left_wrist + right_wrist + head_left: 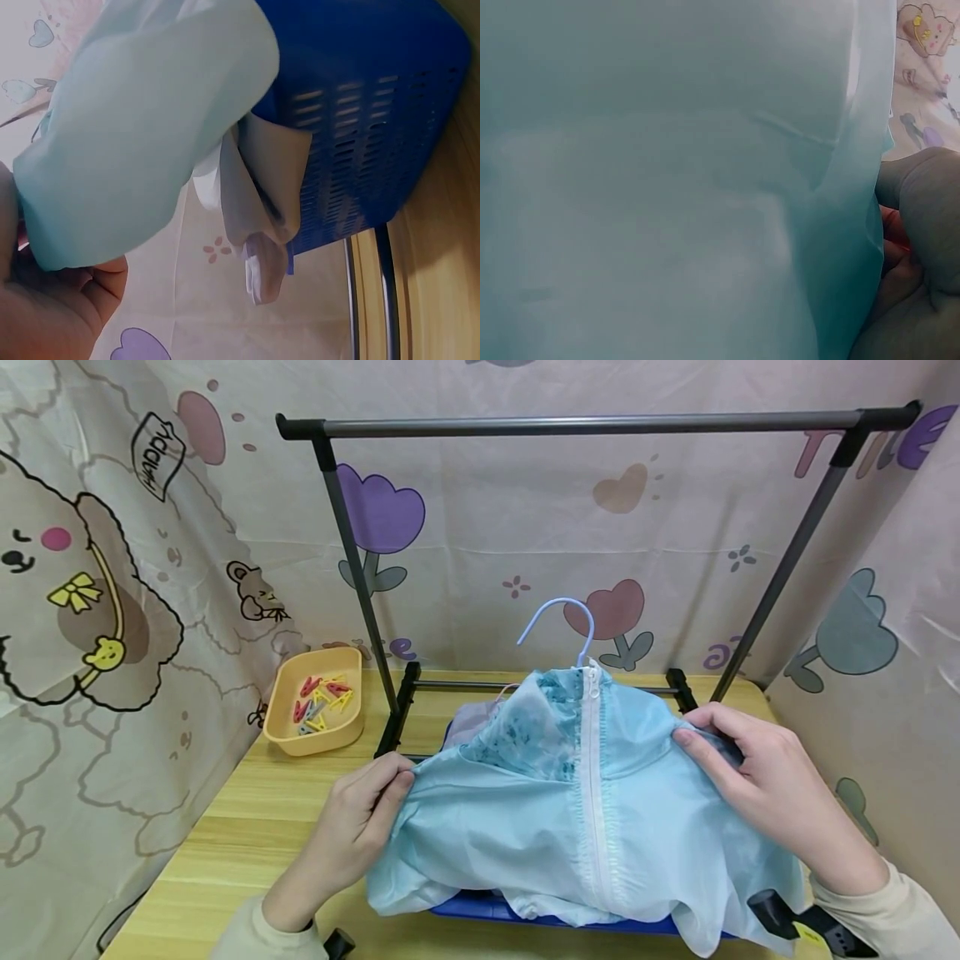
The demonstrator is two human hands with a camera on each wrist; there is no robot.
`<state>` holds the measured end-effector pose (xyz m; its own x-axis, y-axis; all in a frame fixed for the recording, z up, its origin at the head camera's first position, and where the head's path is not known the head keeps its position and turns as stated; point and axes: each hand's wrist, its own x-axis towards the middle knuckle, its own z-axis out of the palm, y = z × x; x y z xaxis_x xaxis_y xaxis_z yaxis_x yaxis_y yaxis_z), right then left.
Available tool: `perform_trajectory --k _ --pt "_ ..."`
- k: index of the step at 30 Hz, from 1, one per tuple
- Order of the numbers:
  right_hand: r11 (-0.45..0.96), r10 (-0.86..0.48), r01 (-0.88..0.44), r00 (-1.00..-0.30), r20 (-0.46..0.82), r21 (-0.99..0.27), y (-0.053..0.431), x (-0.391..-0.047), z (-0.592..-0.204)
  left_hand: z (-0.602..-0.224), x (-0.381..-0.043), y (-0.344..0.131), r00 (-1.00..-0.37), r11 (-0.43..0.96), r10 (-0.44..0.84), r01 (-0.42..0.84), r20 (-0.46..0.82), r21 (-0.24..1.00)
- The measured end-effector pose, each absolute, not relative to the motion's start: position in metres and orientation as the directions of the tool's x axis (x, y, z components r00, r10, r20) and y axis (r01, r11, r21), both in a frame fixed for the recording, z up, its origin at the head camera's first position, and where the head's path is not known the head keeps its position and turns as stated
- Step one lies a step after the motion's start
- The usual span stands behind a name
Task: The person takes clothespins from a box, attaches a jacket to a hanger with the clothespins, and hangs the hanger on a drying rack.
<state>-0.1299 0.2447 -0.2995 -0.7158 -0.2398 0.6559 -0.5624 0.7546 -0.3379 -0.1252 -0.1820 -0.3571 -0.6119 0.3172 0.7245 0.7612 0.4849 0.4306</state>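
One pale-blue jacket (510,835), white zip (592,777), mottled patch (536,739), left fingers (392,800) and right fingers (705,755) pinching its shoulders

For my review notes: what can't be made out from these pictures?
Head view: the hanger below its hook, covered by the blue jacket.
Head view: most of the basket and of the purple clothing, behind the jacket.
Head view: the exact count of clips in the yellow tray, small and overlapping.
Left wrist view: part of the left hand, cut off by the frame edge.
Right wrist view: part of the right hand, likewise cut off.
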Motion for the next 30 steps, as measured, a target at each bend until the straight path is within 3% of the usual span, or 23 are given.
perform_trajectory --k 14,23,30 --pt "0.751 -0.258 -0.576 -0.706 0.66 -0.323 0.246 -0.131 -0.304 -0.355 -0.127 -0.191 -0.644 0.493 0.343 0.743 0.684 0.453" --pt "0.751 -0.256 -0.574 -0.709 0.657 -0.326 0.247 -0.131 -0.307 -0.349 -0.137 -0.209 -0.661 0.519 0.288 0.716 0.693 0.468" --pt "0.746 -0.254 -0.574 -0.714 0.652 -0.338 0.248 -0.131 -0.309 -0.352 -0.154 -0.231 -0.692 0.615 0.229 0.648 0.684 0.45"
